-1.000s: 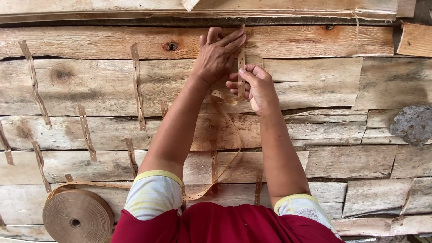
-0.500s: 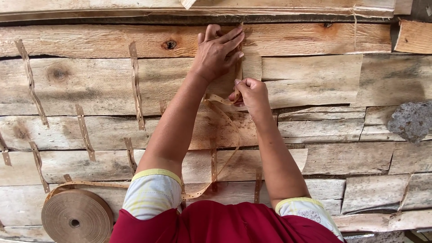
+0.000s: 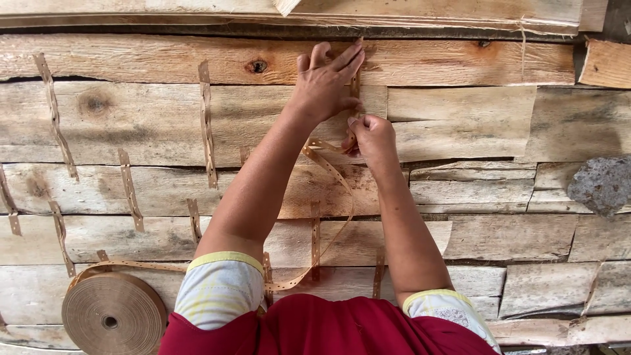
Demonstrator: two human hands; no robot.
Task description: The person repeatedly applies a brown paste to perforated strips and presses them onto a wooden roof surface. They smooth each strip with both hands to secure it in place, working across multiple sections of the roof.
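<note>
My left hand (image 3: 327, 82) lies flat with fingers spread on a vertical strip of tan perforated tape (image 3: 355, 89), pressing it against overlapping thin wooden sheets (image 3: 460, 118). Just below it, my right hand (image 3: 372, 136) is closed in a fist, pinching the same tape where it bends. From that pinch the loose tape (image 3: 342, 217) loops down past my arms towards a large tan roll of tape (image 3: 114, 314) at the lower left.
Several short tape strips (image 3: 207, 125) are fixed across the joins between the sheets at the left and middle. A grey stone (image 3: 601, 184) lies on the wood at the right edge. A thicker wooden board (image 3: 427, 13) runs along the top.
My right hand has dropped a little and closed into a fist on the tape. My left hand has stayed pressed on the strip.
</note>
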